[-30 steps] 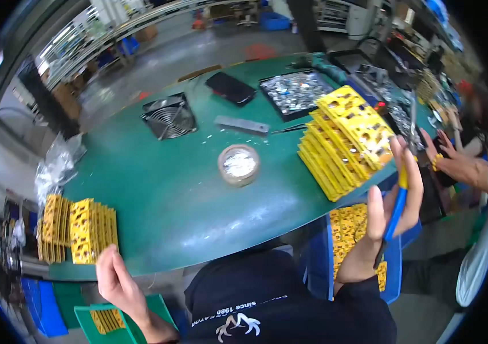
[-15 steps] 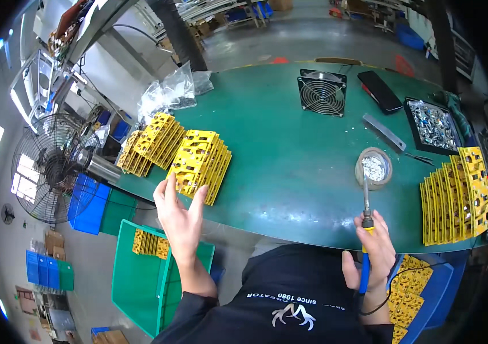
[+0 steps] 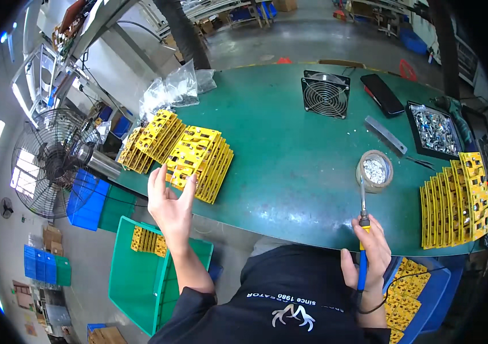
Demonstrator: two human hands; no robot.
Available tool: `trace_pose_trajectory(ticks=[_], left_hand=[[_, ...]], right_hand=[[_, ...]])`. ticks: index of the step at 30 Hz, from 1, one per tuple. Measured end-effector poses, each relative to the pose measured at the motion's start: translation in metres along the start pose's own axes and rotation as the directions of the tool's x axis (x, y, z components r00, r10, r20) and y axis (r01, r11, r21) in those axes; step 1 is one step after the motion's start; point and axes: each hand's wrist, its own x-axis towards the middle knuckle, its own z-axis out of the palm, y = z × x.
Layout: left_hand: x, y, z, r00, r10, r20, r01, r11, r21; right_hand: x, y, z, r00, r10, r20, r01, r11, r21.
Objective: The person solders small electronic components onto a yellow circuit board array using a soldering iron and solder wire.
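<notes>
My left hand hovers at the near edge of a stack of yellow circuit boards, thumb and fingers spread, with nothing between them. Whether a fingertip touches the boards I cannot tell. On the right, my right hand is wrapped round a soldering iron with a blue and yellow handle. The iron's metal tip points away from me, at the near rim of a round tape-like ring holding small whitish bits. Another row of yellow boards stands upright at the right end of the table.
A second board stack and clear plastic bags lie at the far left of the green table. Toward the back are a small square fan, a phone, a metal strip, tweezers and a black parts tray.
My left hand has shifted slightly left and up beside the board stack, still spread. The soldering iron stays in my right hand, almost unmoved. The whole view has tilted a little.
</notes>
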Motion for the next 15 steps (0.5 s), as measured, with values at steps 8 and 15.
trace_pose_trajectory(ticks=[8, 15], left_hand=[[-0.041, 0.036, 0.013, 0.978, 0.143, 0.15, -0.116, 0.977, -0.18], [-0.111, 0.059, 0.048, 0.818, 0.275, 0.506, -0.102, 0.934, -0.342]], right_hand=[[0.0, -0.002, 0.004, 0.996, 0.083, -0.019, -0.082, 0.995, 0.052], [-0.007, -0.002, 0.028, 0.983, 0.18, -0.016, -0.178, 0.978, 0.106]])
